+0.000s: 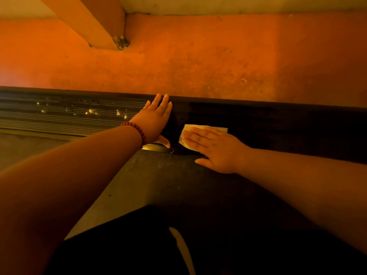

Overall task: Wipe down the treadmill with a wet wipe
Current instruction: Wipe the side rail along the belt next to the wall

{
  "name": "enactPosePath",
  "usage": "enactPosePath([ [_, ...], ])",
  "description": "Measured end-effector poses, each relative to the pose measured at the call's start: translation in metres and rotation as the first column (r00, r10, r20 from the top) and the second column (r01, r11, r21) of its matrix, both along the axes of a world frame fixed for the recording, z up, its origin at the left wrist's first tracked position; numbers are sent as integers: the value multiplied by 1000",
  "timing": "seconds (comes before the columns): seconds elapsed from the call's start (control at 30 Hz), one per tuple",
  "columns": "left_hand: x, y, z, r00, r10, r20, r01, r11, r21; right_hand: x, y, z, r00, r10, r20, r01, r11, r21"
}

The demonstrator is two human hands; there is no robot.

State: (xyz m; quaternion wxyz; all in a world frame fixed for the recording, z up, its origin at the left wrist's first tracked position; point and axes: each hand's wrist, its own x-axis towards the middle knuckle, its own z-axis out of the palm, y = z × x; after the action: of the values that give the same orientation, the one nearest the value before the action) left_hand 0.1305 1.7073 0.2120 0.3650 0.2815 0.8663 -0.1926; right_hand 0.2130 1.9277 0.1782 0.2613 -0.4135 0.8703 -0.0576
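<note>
Two-handed, leaned over the black ribbed plastic side rail [69, 116] of the treadmill in dim orange light. Pressed the pale, folded rectangular wet wipe [202, 127] flat on that rail with the right hand [214, 149], fingers [196, 138] straight and close together on top of it, curled round nothing, thumb splayed over the grey textured running belt [158, 175]. Left only the wipe's far edge and near-left corner showing past the fingers. Laid the left hand [155, 120] on the same rail just beside the wipe, to its left, with relaxed, straight fingers [160, 104] pointing to the rail's far edge and the thumb down at the seam with the belt, holding nothing. Wore a string of dark red beads [137, 130] on the left wrist. Looked onto pale specks [90, 111] scattered along the rail's grooves left of that hand, and onto a darker stretch of rail right of the wipe. Faced, beyond the rail, a rough orange floor [198, 56] and the foot of a slanted orange post [95, 22]. Showed dark clothing [139, 245] at the bottom, over the belt.
</note>
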Motion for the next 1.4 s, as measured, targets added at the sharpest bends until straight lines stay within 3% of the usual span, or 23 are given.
enactPosePath([
  [0.1, 1, 2, 1, 999, 52, 3, -52, 998, 17, -2, 7, 1, 1000, 19, 9, -19, 1000, -21],
  [0.3, 3, 7, 3, 993, 119, 12, -119, 993, -1, 4, 44, 3, 995, 101, 13, -102, 991, 81],
  [0.47, 6, 7, 3, 989, 150, -2, -150, 989, 18, -9, -5, 1, 1000, 26, -4, -26, 1000, 0],
  [0.6, 5, 2, -1, 992, 126, 1, -126, 991, 52, 6, 23, -8, 998, 57, -36, -57, 998, -1],
  [0.77, 4, -1, -3, 995, 97, 6, -97, 993, 67, 12, 14, -10, 999, 4, -52, -4, 1000, 2],
  [0.87, 3, -3, -1, 996, 84, 2, -84, 994, 72, -4, -19, -8, 982, -185, -20, 186, 982, 16],
  [1.03, 3, -6, 0, 998, 57, 10, -58, 993, 101, 23, -21, -17, 783, -606, -140, 604, 794, -66],
  [1.1, 4, -12, -2, 999, 50, -18, -47, 990, 135, 37, -36, -17, 746, -654, -126, 653, 756, -54],
  [1.23, 7, -21, -3, 997, 37, -66, -23, 978, 208, 33, -63, -20, 758, -639, -132, 631, 769, -101],
  [1.3, 8, -23, -3, 997, 44, -68, -27, 972, 233, 25, -66, -19, 639, -755, -149, 743, 656, -135],
  [1.4, 12, -31, -7, 994, 69, -85, -45, 966, 255, 16, -74, -18, 427, -893, -140, 896, 439, -67],
])
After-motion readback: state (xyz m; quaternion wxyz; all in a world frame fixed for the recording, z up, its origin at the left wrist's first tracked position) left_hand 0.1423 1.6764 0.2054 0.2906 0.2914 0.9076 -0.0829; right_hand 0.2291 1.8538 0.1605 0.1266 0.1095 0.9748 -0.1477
